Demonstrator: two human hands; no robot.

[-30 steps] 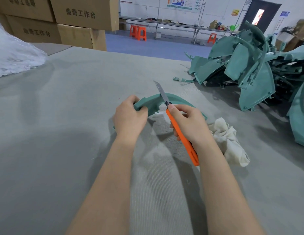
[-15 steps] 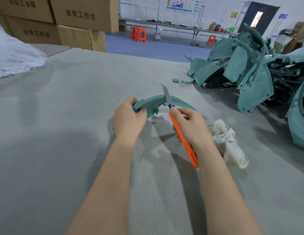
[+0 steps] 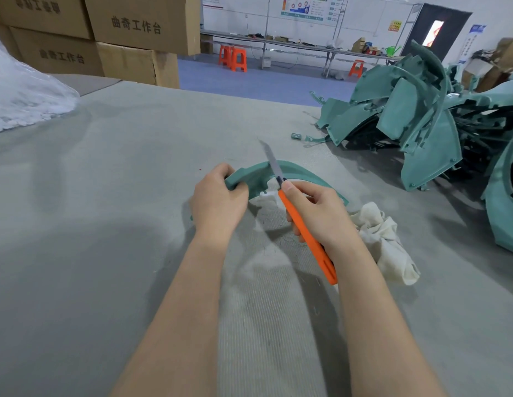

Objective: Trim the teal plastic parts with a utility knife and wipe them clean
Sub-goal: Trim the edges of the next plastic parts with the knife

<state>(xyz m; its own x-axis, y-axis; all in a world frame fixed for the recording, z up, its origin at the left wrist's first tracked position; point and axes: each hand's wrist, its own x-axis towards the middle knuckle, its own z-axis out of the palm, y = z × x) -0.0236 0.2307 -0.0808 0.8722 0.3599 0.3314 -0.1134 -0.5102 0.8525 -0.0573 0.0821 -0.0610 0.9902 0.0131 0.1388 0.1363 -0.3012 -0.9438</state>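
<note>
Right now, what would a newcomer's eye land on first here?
The orange utility knife in the right hand, centre of view, its blade laid across the curved teal part the left hand grips. Next, the pile of teal parts at the far right of the grey table, and a crumpled white rag beside the right wrist.

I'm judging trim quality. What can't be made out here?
Head view:
- Cut edge of the curved teal part: too small, crossed by the utility knife blade.
- Stretches of it: covered by the left hand and right hand.
- Rag: partly behind the right forearm.
- Pile of teal parts: cut off by the right edge.
</note>
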